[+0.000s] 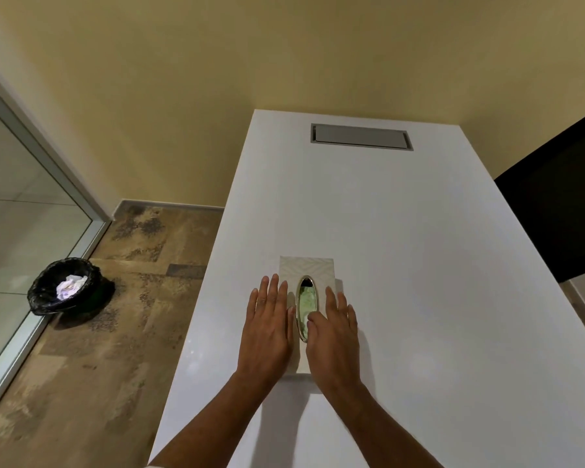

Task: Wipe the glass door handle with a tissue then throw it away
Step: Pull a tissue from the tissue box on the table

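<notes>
A pale tissue box with a metal-rimmed oval slot lies on the white table. A greenish tissue shows inside the slot. My left hand rests flat on the box's left side, fingers spread. On the right side lies my right hand, its thumb reaching to the slot's edge at the tissue. Neither hand holds anything. The glass door with its pale metal frame stands at the far left; no handle is in view.
A bin with a black liner stands on the brown floor beside the glass door, with crumpled white paper in it. A grey flap is set into the table's far end. A dark chair back is at the right.
</notes>
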`<state>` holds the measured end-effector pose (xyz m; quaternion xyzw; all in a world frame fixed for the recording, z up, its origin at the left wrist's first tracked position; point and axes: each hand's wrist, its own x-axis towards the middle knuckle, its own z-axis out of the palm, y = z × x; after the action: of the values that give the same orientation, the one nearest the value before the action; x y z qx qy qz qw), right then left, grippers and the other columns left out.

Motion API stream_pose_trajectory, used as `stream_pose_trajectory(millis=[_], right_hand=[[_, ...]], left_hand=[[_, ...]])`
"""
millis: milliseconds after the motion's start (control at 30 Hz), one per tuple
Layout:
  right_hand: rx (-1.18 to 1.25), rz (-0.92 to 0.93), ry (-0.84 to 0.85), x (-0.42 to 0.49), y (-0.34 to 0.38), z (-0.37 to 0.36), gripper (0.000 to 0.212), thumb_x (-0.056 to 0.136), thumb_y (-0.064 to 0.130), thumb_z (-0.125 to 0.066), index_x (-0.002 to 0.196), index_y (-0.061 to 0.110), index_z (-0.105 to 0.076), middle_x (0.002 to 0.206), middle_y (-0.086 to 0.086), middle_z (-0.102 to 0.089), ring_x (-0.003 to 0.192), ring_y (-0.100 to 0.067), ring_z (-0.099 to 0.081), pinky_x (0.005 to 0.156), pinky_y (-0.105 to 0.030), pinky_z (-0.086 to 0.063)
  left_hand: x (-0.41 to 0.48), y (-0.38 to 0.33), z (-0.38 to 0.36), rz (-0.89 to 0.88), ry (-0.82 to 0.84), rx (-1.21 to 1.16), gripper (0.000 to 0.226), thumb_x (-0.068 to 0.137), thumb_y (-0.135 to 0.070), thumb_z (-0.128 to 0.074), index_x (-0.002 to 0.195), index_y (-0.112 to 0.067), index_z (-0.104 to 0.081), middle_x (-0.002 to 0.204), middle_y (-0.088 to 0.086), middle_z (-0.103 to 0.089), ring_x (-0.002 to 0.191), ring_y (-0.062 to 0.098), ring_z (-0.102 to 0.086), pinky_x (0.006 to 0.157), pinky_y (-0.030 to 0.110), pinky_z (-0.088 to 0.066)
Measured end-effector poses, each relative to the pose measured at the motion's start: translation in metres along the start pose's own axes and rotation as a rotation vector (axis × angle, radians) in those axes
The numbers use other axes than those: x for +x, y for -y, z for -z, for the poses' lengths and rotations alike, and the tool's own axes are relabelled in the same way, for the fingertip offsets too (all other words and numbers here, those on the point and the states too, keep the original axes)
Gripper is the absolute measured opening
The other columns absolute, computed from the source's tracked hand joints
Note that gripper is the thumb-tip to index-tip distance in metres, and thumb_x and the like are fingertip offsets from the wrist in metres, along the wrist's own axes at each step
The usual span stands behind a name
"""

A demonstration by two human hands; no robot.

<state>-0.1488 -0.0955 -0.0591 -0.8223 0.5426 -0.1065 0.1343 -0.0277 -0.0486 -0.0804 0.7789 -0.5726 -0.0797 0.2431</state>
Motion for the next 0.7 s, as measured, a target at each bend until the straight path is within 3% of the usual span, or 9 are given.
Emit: stream_pose_trajectory(millis=[133,300,500,567,700], right_hand=[[-0.048,0.004,-0.02,0.006,0.001,-0.004,0.017,0.096,0.029,-0.062,0.102,0.02,-0.076,0.161,-0.01,-0.036,0.153,-0.03,-0.024,0.124,-0.049,-0.021],[-0.119,0.006,0.015,0.013,0.002,-0.009,0.03,0.097,0.037,-0.06,0.119,0.021,-0.071,0.165,-0.01,-0.027,0.155,-0.032,-0.014,0.125,-0.05,-0.011],[-0.122,-0.001,0.057,0.02,0.001,-0.009,0.047,0.097,0.042,-0.059,0.135,0.015,-0.062,0.163,-0.011,-0.032,0.155,-0.032,-0.017,0.125,-0.049,-0.01],[-0.152,0.007,0.043,0.019,0.002,-0.009,0.043,0.094,0.04,-0.065,0.128,0.013,-0.068,0.158,-0.013,-0.042,0.151,-0.034,-0.028,0.123,-0.05,-0.017],[-0.137,0.056,-0.041,0.021,0.001,-0.008,0.033,0.073,0.027,-0.088,0.099,0.008,-0.079,0.13,-0.015,-0.069,0.128,-0.037,-0.06,0.107,-0.053,-0.046]], left_hand=[[0.003,0.005,-0.014,0.021,0.018,0.021,0.064,0.109,-0.048,-0.011,0.165,-0.018,-0.019,0.173,-0.002,-0.008,0.161,0.01,0.009,0.131,0.029,0.01],[0.003,0.006,-0.02,0.053,0.002,-0.014,0.069,0.107,-0.054,-0.006,0.163,-0.02,-0.026,0.171,-0.005,-0.014,0.161,0.01,0.001,0.133,0.033,0.002],[0.002,0.004,-0.02,0.075,0.029,-0.003,0.069,0.106,-0.054,-0.009,0.162,-0.02,-0.031,0.17,-0.004,-0.018,0.161,0.011,-0.001,0.134,0.039,-0.004],[0.002,0.004,-0.02,0.076,0.032,0.004,0.07,0.105,-0.054,-0.008,0.162,-0.02,-0.031,0.171,-0.003,-0.02,0.161,0.012,-0.002,0.134,0.039,-0.004],[0.003,0.004,-0.019,0.083,0.038,0.016,0.068,0.106,-0.053,-0.01,0.162,-0.02,-0.032,0.171,-0.002,-0.021,0.16,0.011,-0.002,0.133,0.036,0.0]])
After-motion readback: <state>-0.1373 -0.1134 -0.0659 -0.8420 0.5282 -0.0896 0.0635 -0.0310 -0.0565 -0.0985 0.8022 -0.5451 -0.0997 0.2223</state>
